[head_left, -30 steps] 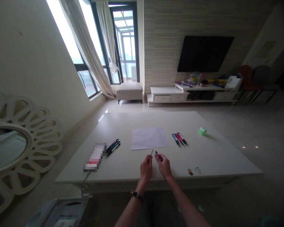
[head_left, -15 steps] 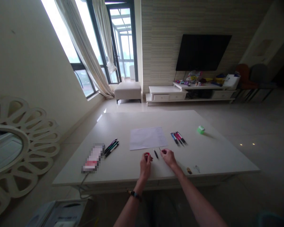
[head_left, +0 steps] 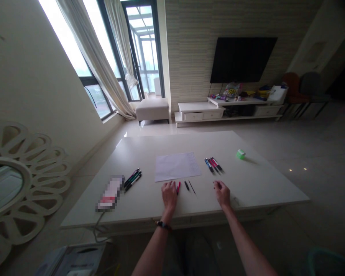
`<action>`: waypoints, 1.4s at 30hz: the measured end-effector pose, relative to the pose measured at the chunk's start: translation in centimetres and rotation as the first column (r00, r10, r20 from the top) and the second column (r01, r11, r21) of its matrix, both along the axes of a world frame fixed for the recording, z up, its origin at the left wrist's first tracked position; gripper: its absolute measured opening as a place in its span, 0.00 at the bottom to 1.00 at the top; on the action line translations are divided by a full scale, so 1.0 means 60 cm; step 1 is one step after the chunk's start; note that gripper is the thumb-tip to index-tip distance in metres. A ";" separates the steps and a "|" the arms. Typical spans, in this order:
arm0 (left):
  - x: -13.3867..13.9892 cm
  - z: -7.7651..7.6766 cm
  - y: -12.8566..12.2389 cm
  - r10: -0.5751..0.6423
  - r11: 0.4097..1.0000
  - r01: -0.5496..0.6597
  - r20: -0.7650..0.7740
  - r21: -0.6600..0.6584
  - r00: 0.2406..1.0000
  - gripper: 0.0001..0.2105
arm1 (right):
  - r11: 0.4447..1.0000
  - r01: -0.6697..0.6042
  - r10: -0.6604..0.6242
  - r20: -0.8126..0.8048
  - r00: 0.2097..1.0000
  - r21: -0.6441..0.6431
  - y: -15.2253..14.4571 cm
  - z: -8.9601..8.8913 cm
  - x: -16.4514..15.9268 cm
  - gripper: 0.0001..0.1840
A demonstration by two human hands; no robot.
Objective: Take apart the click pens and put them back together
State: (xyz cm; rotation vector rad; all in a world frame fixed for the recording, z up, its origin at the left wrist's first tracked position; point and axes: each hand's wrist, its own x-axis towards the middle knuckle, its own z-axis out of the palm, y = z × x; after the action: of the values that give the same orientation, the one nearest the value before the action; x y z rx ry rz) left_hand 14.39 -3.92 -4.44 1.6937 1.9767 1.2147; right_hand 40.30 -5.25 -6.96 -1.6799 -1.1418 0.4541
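Observation:
My left hand (head_left: 169, 194) rests on the table with its fingers curled down, its thumb side against a red pen barrel (head_left: 178, 187). To the right of that barrel lie a short black pen part (head_left: 186, 185) and a thin dark pen refill (head_left: 192, 187), side by side. My right hand (head_left: 222, 194) is closed above the table, fingertips pinched together; whatever they hold is hidden. A small clear item (head_left: 235, 200) lies by my right wrist. Beyond my hands is a sheet of white paper (head_left: 176, 166).
Several pens (head_left: 214, 165) lie right of the paper, several more (head_left: 132, 179) at the left beside a blurred phone (head_left: 110, 193) with a cable. A small green box (head_left: 240, 154) stands at the right on the white table (head_left: 264, 184). A TV (head_left: 243, 59) hangs beyond.
My right hand has let go of the thin refill, now lying beside the black part, and has moved right. My left hand has shifted slightly left, and the red barrel now shows at its side.

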 end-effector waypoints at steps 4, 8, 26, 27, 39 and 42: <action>-0.117 -0.001 -0.038 0.115 0.993 -0.116 -0.269 0.010 0.956 0.15 | 0.995 0.089 -0.086 0.073 0.994 -0.043 -0.006 -0.007 0.088 0.31; -0.219 0.000 -0.071 0.195 0.976 -0.216 -0.477 0.010 0.857 0.13 | 0.973 0.225 -0.214 0.156 0.964 -0.057 -0.006 -0.011 0.158 0.31; 0.007 0.020 -0.011 -0.199 0.965 0.100 -0.424 -0.244 0.884 0.07 | 0.861 -0.305 0.454 0.344 0.822 -0.408 0.017 0.059 -0.095 0.13; 0.010 0.020 -0.007 -0.193 0.965 0.092 -0.432 -0.244 0.881 0.07 | 0.860 -0.287 0.454 0.376 0.808 -0.422 0.021 0.063 -0.108 0.11; 0.022 -0.012 -0.044 -0.148 0.989 0.143 0.249 0.039 0.957 0.11 | 0.828 -0.379 0.492 0.210 0.845 -0.413 0.056 0.100 -0.123 0.06; 0.025 -0.013 -0.046 -0.164 0.986 0.155 0.268 0.055 0.950 0.12 | 0.840 -0.512 0.514 -0.038 0.857 -0.181 0.041 0.129 -0.138 0.13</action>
State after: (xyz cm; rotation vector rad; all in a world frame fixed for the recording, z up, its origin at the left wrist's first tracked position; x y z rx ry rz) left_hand 15.87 -6.71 -5.24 1.5703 1.6356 1.3462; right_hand 31.99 -2.79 0.79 -1.5139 -1.6077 0.9126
